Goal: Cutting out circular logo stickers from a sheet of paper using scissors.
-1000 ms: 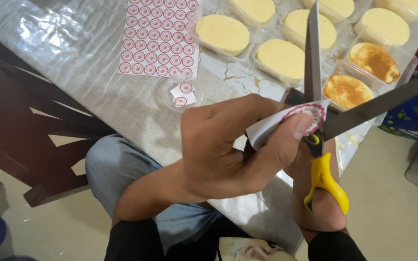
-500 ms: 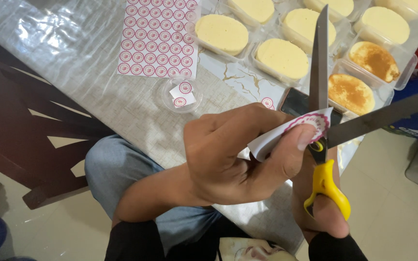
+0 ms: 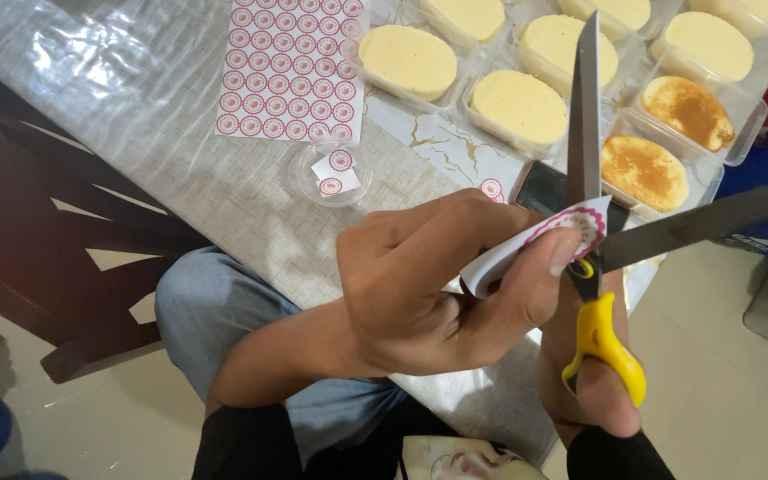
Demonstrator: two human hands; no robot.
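Note:
My left hand (image 3: 437, 284) pinches a curled white paper strip (image 3: 526, 244) whose end bears a round pink sticker. My right hand (image 3: 584, 373) grips yellow-handled scissors (image 3: 599, 342). The blades are spread wide, one pointing up, the other to the right, and the sticker end of the strip sits in the crotch between them. A sheet of round pink stickers (image 3: 293, 67) lies on the table (image 3: 135, 133) at the far side. A small clear lid (image 3: 326, 173) beside it holds two cut stickers.
Several clear plastic tubs with pale yellow cakes (image 3: 411, 58) and two browned ones (image 3: 644, 169) line the table's far right. A dark phone (image 3: 548, 187) lies behind the scissors. A dark wooden chair (image 3: 46, 240) stands at left. My knee in grey cloth (image 3: 215, 307) is below the table edge.
The scissors and the strip have shifted slightly right and up together. The upright blade has tilted a little, and my hands keep their hold.

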